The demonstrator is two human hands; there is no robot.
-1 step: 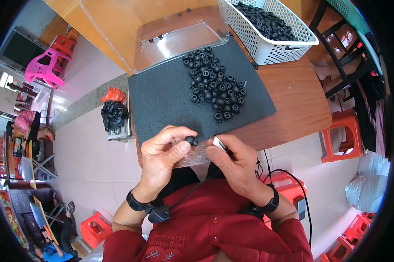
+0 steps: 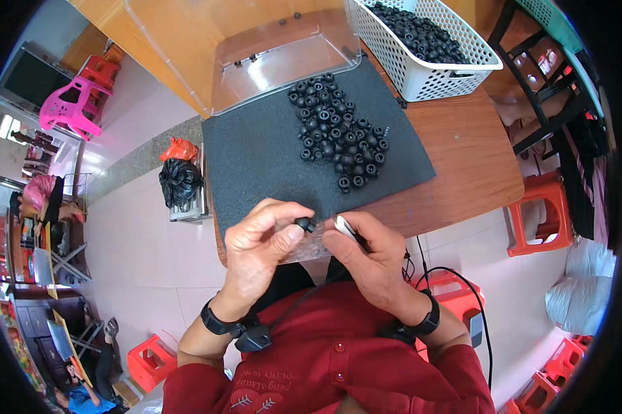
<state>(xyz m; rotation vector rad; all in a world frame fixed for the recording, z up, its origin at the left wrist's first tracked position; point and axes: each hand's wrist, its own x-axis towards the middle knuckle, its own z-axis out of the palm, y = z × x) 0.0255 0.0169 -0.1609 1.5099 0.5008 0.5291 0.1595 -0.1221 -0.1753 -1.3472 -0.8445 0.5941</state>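
Observation:
My left hand (image 2: 261, 243) pinches a small black rubber ring (image 2: 303, 223) between thumb and fingertips, close to my chest at the table's near edge. My right hand (image 2: 370, 259) grips a small white-tipped tool (image 2: 344, 225), its tip just right of the ring. A piece of clear plastic (image 2: 305, 252) lies under both hands. Beyond them a pile of similar black rings (image 2: 338, 134) rests on a dark grey foam mat (image 2: 256, 155).
A white mesh basket (image 2: 428, 72) full of black rings stands at the far right of the wooden table (image 2: 476, 159). A clear plastic box (image 2: 283, 55) sits behind the mat. Red stools (image 2: 542, 214), a black bag (image 2: 180, 181) and a pink chair (image 2: 66, 107) are on the floor.

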